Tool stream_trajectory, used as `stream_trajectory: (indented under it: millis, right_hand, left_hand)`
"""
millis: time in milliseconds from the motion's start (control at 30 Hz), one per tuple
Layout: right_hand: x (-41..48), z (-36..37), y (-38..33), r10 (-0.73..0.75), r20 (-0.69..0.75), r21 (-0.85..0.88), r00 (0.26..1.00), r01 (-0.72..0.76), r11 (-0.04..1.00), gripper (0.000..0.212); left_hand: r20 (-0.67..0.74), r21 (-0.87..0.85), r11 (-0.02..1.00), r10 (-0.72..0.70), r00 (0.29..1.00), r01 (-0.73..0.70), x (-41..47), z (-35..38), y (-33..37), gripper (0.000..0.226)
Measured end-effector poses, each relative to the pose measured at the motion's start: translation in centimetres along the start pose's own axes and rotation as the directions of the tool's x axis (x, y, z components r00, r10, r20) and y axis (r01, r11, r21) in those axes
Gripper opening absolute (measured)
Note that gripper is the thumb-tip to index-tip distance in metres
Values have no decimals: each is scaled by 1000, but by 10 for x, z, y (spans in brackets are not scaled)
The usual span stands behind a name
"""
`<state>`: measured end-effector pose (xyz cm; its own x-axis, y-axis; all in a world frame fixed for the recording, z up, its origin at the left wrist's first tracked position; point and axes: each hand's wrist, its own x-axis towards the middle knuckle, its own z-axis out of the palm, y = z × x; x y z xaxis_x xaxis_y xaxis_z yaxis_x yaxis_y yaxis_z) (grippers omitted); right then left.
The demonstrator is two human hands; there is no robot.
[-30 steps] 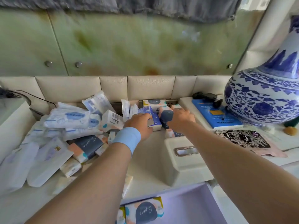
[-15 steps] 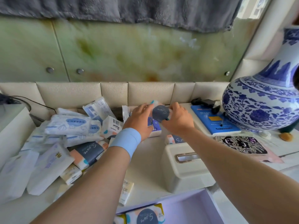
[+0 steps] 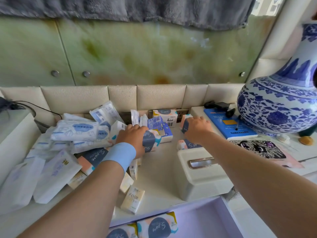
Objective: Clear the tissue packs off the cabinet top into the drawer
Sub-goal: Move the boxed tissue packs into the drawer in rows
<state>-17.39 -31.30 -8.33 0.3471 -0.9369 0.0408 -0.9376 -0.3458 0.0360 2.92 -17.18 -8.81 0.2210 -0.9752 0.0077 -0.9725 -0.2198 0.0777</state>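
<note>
Curling the fingers [image 3: 139, 129] of the left hand [image 3: 132, 137] round a navy-dotted tissue pack [image 3: 151, 139] mid cabinet top [image 3: 159, 170], closing the right hand [image 3: 197, 128] on a second pack [image 3: 185, 125] nearer the wall. Judging both light, squashy, slick-filmed bricks (best pinched across narrow sides), bound for the open drawer [image 3: 205, 219] below.

Tissue packs [image 3: 75, 133]: thin plastic film, glossy, creased. Tissue box [image 3: 202, 182] near worktop [image 3: 159, 172] front edge: matt cream plastic, polished metal slot [image 3: 201, 162]. Vase [image 3: 277, 107] at right edge: glazed ceramic, high gloss. Padding [image 3: 161, 97] along back edge: grained, leather-look. Wall panel [image 3: 137, 54]: glossy, stone-look. Cloth [image 3: 137, 7] above: grey, fluffy.
</note>
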Motion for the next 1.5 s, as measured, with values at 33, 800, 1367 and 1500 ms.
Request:
stream_trajectory:
  millis: [33, 800, 1367, 1500]
  right_hand:
    - [4, 3, 4, 31, 19, -71, 999, -30, 997, 52]
    - [-41, -40, -38, -10, -238, 38, 971, 20, 999, 54]
    - [-254, -83, -77, -198, 24, 127, 980, 193, 973, 51]
    - [-291, -55, -78, -227, 148, 77, 963, 218, 973, 48]
  left_hand:
    - [3, -1, 1000, -3, 1000, 3, 1, 3, 1, 63]
    - [-69, 90, 991, 109, 992, -103, -33, -32, 14, 58]
    - [251, -33, 998, 53, 966, -46, -250, -38, 39, 28]
    - [382, 32, 994, 85, 920, -105, -280, -14, 39, 24]
